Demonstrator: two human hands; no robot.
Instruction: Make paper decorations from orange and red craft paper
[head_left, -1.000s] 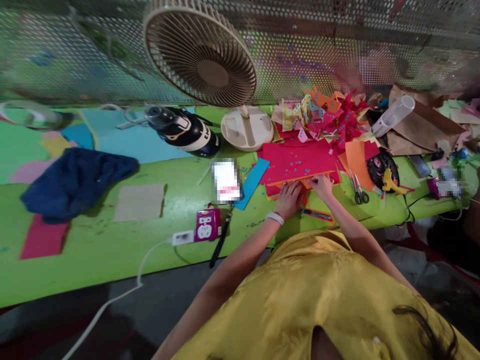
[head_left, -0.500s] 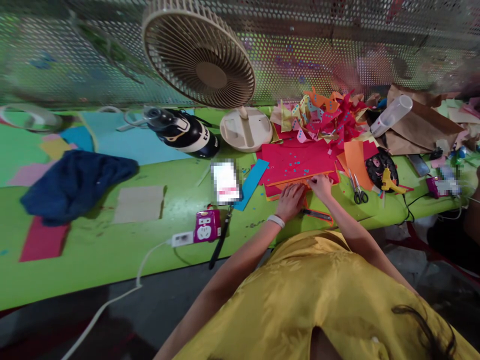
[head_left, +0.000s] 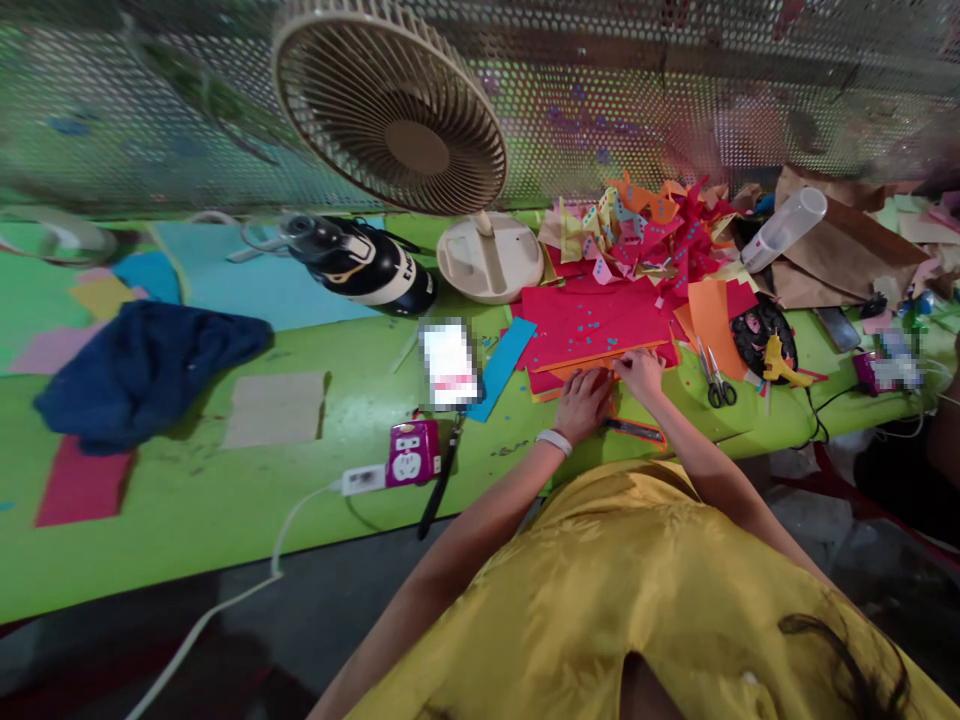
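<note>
While the left hand (head_left: pixel 585 400) lies palm down and open, fingers pressing the orange strip (head_left: pixel 555 366) onto the red paper (head_left: pixel 570 312), the right hand (head_left: pixel 643 375) is bunched just beside it, fingertips on the strip. Whether those fingertips pinch the edge or only push on it, I cannot tell. The strip lies along the near side of the red paper, with more orange and yellow edges peeping out beneath.

If the left hand eased off, I would expect the strip to skew, since the layers look loose and thin; a hard push from the right could buckle it or drag the sheets under it. Blue specks dot the red paper and, if caught between layers, might leave them uneven.

Just nearer the body, by the left wrist, lies the cutter (head_left: pixel 634 430); a sleeve or forearm brushing it could knock it, or nick skin if the blade is out, which is too small to see. The blue strip (head_left: pixel 504 368) sits to the left, touching the red paper. To the right are the scissors (head_left: pixel 716 380) and glue gun (head_left: pixel 780 362). Beyond, the fan (head_left: pixel 416 145) leans over the table (head_left: pixel 262 520); a draught might lift loose scraps (head_left: pixel 675 235).
</note>
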